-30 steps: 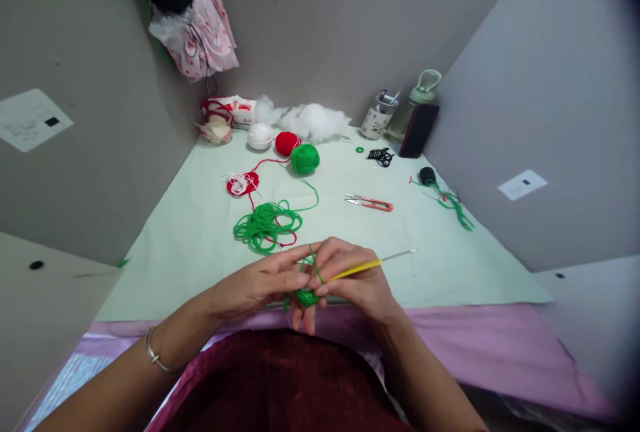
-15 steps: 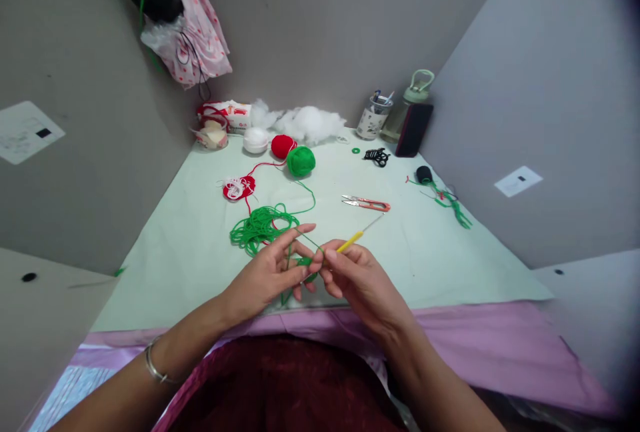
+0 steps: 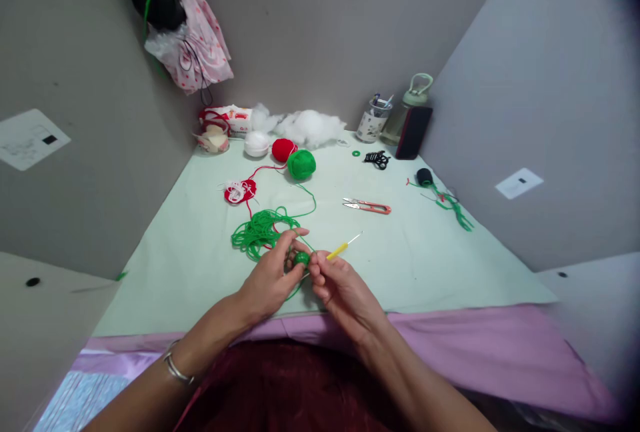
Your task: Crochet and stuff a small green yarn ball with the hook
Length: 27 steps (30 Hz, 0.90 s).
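Observation:
My left hand (image 3: pixel 274 271) is closed around a small green crochet piece (image 3: pixel 301 259), which its fingers partly cover. A strand of green yarn runs from the left forefinger to the fingertips of my right hand (image 3: pixel 340 279). That right hand is closed on a crochet hook (image 3: pixel 337 251) with a yellow handle; its thin metal end points up and to the right. Whether the hook's other end is inside the stitches is hidden by the fingers. Just beyond my left hand lies a loose heap of green yarn (image 3: pixel 257 231).
Thread snips (image 3: pixel 367 206) lie beyond my right hand. Farther back are a green yarn ball (image 3: pixel 301 165), a red ball (image 3: pixel 284 150), a white ball (image 3: pixel 257 144) and white stuffing (image 3: pixel 313 127). A red-and-white piece (image 3: pixel 240 191) sits left. A bottle (image 3: pixel 403 115) and phone (image 3: pixel 414 133) stand back right.
The hook has drawn back to the left and lower with my right hand. My left hand has curled in more, and the green piece now shows rounder between the hands.

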Tool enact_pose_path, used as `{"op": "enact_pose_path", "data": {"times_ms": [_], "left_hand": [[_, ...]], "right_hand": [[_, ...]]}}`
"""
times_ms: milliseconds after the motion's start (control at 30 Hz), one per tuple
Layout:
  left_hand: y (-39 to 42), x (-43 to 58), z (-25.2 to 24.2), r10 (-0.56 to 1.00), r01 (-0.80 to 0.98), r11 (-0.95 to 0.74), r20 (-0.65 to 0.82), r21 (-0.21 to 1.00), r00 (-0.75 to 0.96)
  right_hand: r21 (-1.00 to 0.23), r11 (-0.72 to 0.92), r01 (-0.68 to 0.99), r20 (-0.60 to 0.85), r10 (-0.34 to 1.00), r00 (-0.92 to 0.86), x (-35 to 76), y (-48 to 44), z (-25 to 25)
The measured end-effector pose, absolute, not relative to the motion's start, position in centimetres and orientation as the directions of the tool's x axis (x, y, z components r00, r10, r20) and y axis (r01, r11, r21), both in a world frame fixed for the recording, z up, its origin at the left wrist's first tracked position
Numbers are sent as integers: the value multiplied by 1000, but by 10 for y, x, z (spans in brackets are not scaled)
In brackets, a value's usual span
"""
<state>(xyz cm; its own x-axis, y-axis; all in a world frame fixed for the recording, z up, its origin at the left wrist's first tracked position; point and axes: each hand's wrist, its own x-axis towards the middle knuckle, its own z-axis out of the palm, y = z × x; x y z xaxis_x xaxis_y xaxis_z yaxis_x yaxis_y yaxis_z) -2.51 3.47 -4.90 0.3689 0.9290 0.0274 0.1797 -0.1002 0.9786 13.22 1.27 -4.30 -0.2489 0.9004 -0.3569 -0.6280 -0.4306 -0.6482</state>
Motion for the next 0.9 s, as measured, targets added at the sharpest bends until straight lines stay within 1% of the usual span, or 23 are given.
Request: {"op": "enact_pose_path", "data": {"times_ms": [67,167,233,333,400,533,600,667,767,833,900], "left_hand": [[35,-27,-49,923,122,-74,21,990,384],[34,-30,-45,903,-17,45,-33,999,428],[33,-31,-41,891,-34,85,-61,996,451],[32,-31,-38,908,55,1,-24,999,419],[32,-29,-37,925,142,-68,9,988,380],[32,-25,-42,929,278,-140,28,950,370],[32,-23,-45,923,302,-159,33,940,382],[32,-23,-46,925,301,-143,19,943,380],[36,-25,-41,922,222,-23,-65,975,381],[39,-29,-33,903,111,76,-115,991,414],[40,-33,-24,885,-18,148,-124,989,450]], "right_hand": [[-652,-425,-628,-346,904,-252,133,12,-41],[-650,-430,-626,-332,902,-276,136,10,-36],[-616,-441,-653,-340,897,-284,137,9,-34],[-546,-449,-708,-372,887,-276,136,8,-37],[-532,-447,-719,-386,884,-265,135,8,-41],[-554,-444,-704,-397,885,-245,132,6,-49],[-566,-443,-695,-393,886,-245,131,4,-50],[-585,-435,-685,-385,892,-237,131,3,-48],[-611,-432,-663,-376,896,-237,134,5,-41],[-623,-441,-646,-346,896,-279,138,5,-35],[-661,-424,-619,-270,904,-331,141,4,-30]]}}
